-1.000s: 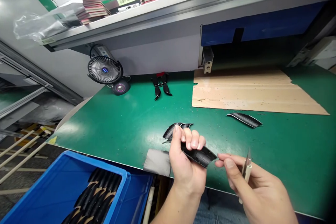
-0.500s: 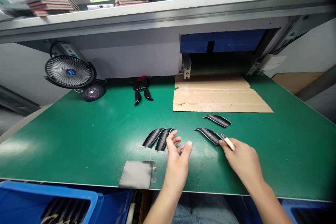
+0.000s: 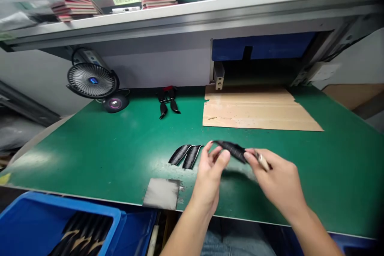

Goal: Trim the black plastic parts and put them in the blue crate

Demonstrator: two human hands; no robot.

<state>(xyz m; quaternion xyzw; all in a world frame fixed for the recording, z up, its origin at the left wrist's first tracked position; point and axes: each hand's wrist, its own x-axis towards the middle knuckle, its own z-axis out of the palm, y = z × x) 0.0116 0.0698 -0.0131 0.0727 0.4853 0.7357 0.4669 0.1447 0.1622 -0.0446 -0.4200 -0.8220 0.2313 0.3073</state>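
Observation:
A curved black plastic strip point(image 3: 232, 150) is held up above the table, slightly blurred. Its left tip is at the fingers of my left hand point(image 3: 211, 168), which are curled around that end. My right hand point(image 3: 277, 176) pinches the strip's right end between thumb and finger. That same hand also grips a small knife with a pale handle point(image 3: 262, 161); its blade is hard to make out. Two more curved black strips, one at the left point(image 3: 180, 154) and one beside it point(image 3: 192, 157), lie on the green table just left of my left hand.
A grey metal plate point(image 3: 162, 193) lies at the table's front edge. Behind are a cardboard sheet point(image 3: 261, 110), black parts with a red piece point(image 3: 168, 102) and a small fan point(image 3: 93, 81). A blue bin point(image 3: 117, 220) with black parts stands front left. A shelf point(image 3: 186, 12) crosses above.
The right-hand strip has been lifted off the table, and my left hand has moved right to its left end. The strip formerly lying behind it no longer shows. The view has shifted slightly.

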